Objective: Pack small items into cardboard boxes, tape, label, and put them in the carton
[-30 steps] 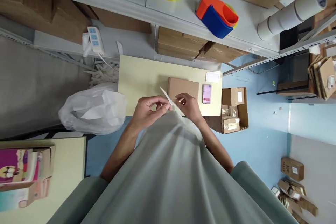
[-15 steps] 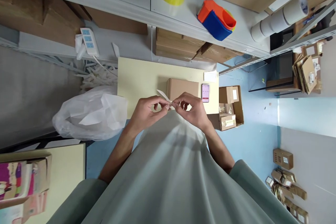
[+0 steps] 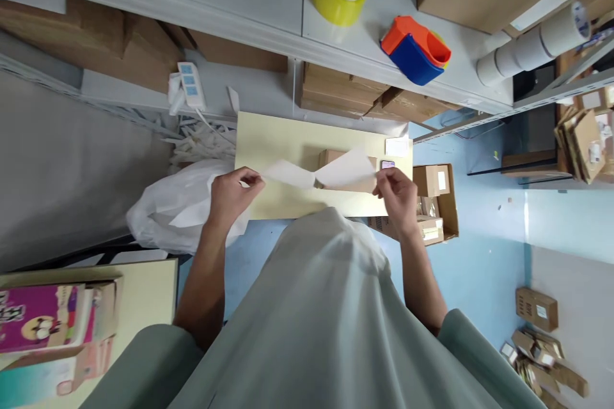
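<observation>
The left hand [image 3: 233, 190] and the right hand [image 3: 399, 195] were held out wide apart in front of the person's chest. Between them hung a white paper [image 3: 346, 170]. Its long side ran from left to right, from one hand to the other. Each hand had one end, so neither hand was nearer than the other. The grip of the left hand was pressed together, with thumb and fingers pinching the left end. The grip of the right hand was pinching the right end the same way.

The paper was thin and plain white. It was wide near each hand and narrow in the middle, like a bow. It looked pulled flat, not loose. It did not touch the desk [image 3: 278, 140]; it was up in the air, over the near edge.

A small brown box [image 3: 329, 156] lay on the desk, partly hidden behind the paper. A phone [image 3: 387, 164] lay just beside the box. A white plastic bag [image 3: 165, 214] sat off to the left, under the left hand.
</observation>
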Demonstrator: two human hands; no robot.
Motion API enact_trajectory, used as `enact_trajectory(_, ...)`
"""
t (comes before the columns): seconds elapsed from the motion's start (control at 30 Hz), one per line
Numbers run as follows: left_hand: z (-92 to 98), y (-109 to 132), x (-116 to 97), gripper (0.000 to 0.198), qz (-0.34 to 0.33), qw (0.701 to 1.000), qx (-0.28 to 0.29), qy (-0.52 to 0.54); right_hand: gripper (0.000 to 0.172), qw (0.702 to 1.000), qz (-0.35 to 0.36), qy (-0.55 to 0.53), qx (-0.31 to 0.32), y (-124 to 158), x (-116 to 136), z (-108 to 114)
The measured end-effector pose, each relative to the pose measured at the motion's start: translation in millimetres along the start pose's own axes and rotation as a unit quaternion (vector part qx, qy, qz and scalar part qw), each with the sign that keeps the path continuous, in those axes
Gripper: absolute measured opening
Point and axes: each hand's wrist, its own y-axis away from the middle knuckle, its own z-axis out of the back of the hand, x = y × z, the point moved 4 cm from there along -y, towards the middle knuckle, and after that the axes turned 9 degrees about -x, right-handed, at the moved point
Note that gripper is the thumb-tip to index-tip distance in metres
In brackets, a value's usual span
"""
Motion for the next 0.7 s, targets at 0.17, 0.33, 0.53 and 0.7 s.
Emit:
enact_trajectory(0.17, 65.5, -35, 59, 0.008, 0.082, 0.977, -0.161, -0.114, 0.044, 1.0, -0.004, -0.001, -0.029, -6, -6, 11)
enact_trajectory(0.33, 115.0, -69, 82, 0.033, 0.093, 0.954, -0.2, -0.201, 0.044, 1.0, -0.026, -0.017, -0.002, -4, -10, 0)
enact_trajectory(0.53, 125.6, -93, 84, 0.094, 0.117, 0.961, -0.127, -0.215, 0.045, 0.998, -0.045, -0.036, 0.021, -4, -14, -3)
enact_trajectory(0.7, 112.2, -99, 66, 0.102, 0.079, 0.971, -0.144, -0.174, 0.046, 0.998, -0.051, -0.04, 0.024, -8, -25, 5)
